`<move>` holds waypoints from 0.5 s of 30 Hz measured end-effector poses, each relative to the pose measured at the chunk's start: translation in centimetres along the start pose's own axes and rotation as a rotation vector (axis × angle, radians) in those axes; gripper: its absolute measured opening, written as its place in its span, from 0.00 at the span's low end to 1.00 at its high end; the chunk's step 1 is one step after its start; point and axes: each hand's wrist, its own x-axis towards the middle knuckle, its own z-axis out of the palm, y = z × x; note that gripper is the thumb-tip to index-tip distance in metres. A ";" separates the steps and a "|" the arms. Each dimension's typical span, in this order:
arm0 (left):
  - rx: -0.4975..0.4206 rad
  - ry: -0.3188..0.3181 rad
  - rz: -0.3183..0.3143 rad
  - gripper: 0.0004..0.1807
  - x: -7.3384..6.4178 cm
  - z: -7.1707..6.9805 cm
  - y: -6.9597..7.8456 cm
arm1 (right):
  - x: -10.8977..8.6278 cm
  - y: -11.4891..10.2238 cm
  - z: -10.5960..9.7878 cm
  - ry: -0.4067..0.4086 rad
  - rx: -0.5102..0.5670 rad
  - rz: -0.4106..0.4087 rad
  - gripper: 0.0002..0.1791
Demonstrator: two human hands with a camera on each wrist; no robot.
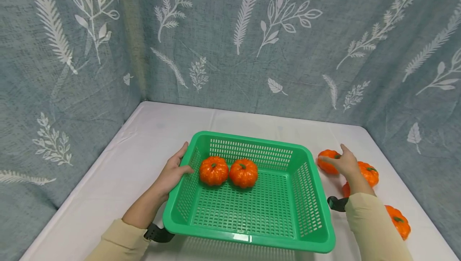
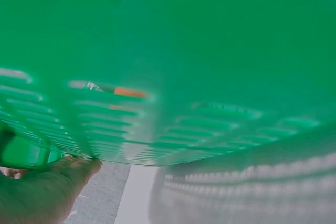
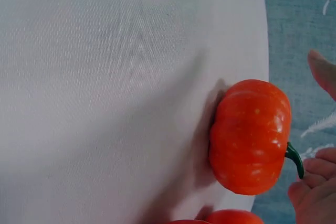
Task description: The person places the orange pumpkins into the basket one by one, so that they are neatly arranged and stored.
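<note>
A green plastic basket (image 1: pixel 248 209) with slotted walls stands in the middle, and two small orange pumpkins (image 1: pixel 214 170) with green stems sit side by side at its far left. My left hand (image 1: pixel 172 175) grips the basket's left rim, thumb over the edge and fingers outside; the left wrist view shows the basket wall (image 2: pixel 173 35) close up. To the right of the basket, my right hand (image 1: pixel 345 163) hovers with thumb and fingers spread over an orange pumpkin (image 3: pixel 252 135) on the table. In the right wrist view, its fingers are by the stem, holding nothing.
More pumpkins lie on the right of the white-covered table (image 1: pixel 119 181): one pumpkin (image 1: pixel 368 174) beside my right hand, another partly hidden by the wrist, and a further pumpkin (image 1: pixel 397 221) by the sleeve. Grey-blue curtain (image 1: pixel 223 77) with white leaves surrounds the table.
</note>
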 end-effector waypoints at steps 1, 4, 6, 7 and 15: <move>-0.003 -0.002 -0.001 0.48 0.0 0.0 0.0 | 0.0 0.0 0.0 0.011 -0.003 0.003 0.56; -0.005 0.000 -0.005 0.48 0.0 0.0 0.0 | -0.1 0.0 0.1 0.037 -0.009 0.016 0.55; -0.008 0.002 -0.004 0.48 -0.1 0.1 0.0 | -0.1 0.0 0.1 0.040 -0.020 0.033 0.55; -0.007 0.003 -0.003 0.48 -0.1 0.1 0.0 | 0.0 0.0 0.1 0.040 -0.027 0.041 0.55; -0.001 0.011 -0.005 0.48 0.1 0.0 -0.1 | 0.4 0.6 0.6 0.025 -0.052 0.084 0.54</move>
